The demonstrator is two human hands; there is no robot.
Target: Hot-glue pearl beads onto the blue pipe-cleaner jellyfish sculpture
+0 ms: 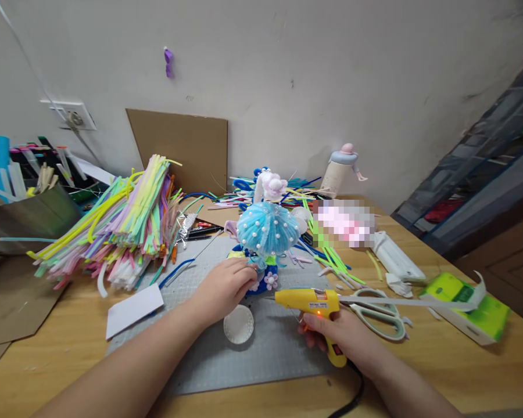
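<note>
A yellow hot glue gun (pixel 307 302) with a lit red light is in my right hand (pixel 331 331), its nozzle pointing left. A long white glue stick sticks out of its rear, and a black cord hangs from the handle. My left hand (pixel 229 287) has its fingers closed on the lower left side of a pipe-cleaner craft (pixel 268 229); its fingertips are partly hidden. The craft has a blue fluffy dome dotted with white pearls, and small pale flowers at top and base. The nozzle is just in front of the base. A round white lacy disc (pixel 238 324) lies below my left hand.
A grey cutting mat (pixel 244 368) covers the table's middle. Bundled pipe cleaners (pixel 135 226) and a metal pot (pixel 30 217) stand left. Scissors (pixel 379 313), a tissue pack (pixel 398 258) and a green box (pixel 468 307) lie right. A bottle (pixel 337 171) and cardboard (pixel 183 148) stand near the wall.
</note>
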